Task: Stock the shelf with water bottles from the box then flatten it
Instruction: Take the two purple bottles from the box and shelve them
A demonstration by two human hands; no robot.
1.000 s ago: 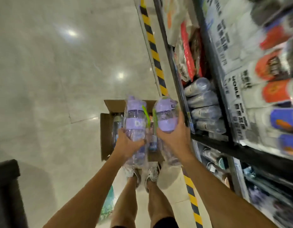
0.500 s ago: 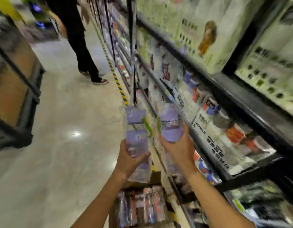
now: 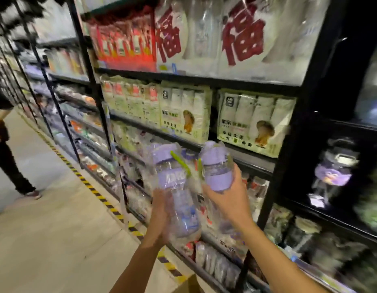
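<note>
Shelving [image 3: 204, 80] stacked with tissue packs [image 3: 185, 111] looms ahead; a bystander [image 3: 5, 149] stands left. Left hand [image 3: 160, 214] curls round the first bottle [image 3: 174, 187], right hand [image 3: 229, 201] round the second bottle [image 3: 217, 168], both lifted higher than before, with the box [image 3: 189, 282] nearly out of view

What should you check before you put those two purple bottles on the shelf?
1. Left hand has a good hold on the left bottle: ok, fingers curl round its lower body.
2. Right hand has a good hold on the right bottle: ok, gripped round its middle.
3. Free spot on the shelf: cannot tell, the goods there are too blurred.
4. Other person out of the way: ok, off to the left down the aisle.
5. More bottles left in the box: cannot tell, only a corner shows at the bottom edge.
</note>
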